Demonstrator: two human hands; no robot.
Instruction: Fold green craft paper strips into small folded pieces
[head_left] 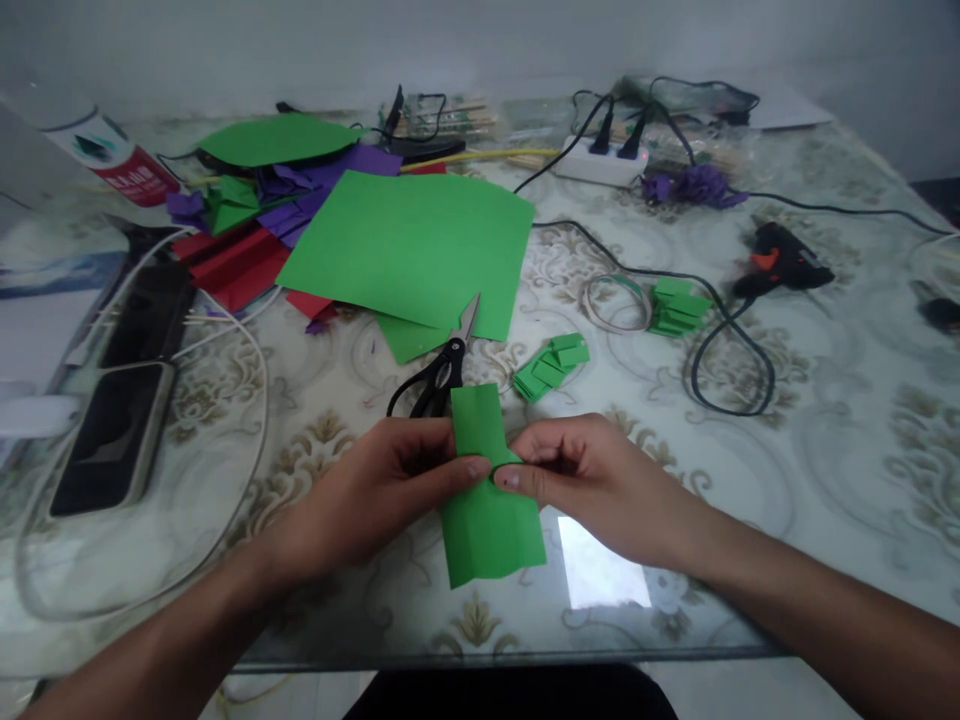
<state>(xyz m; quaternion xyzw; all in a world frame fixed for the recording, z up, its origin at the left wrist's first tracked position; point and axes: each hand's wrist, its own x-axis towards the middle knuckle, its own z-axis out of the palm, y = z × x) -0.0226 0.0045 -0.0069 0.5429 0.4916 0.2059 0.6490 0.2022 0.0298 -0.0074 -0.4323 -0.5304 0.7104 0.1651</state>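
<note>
Green strip (491, 535) is held above the near edge of the tabletop (322, 620), pinched at mid-length between the thumbs and fingers of both hands, left (409, 475) and right (570, 470). Scissors (442, 372) lie just beyond it.

Table (840, 480): paper piece (491, 530) between left hand (375, 480) and right hand (592, 470); scissors (448, 372) behind, blades over the large sheet (420, 240). Right of the scissors, folded bundle (551, 367); farther right, roll (616, 303) with second bundle (677, 307) beside it. Left, phone (112, 440); back left, bottle (116, 160). Back, right of centre, power strip (600, 162); nearer and right, glue gun (784, 260).
</note>
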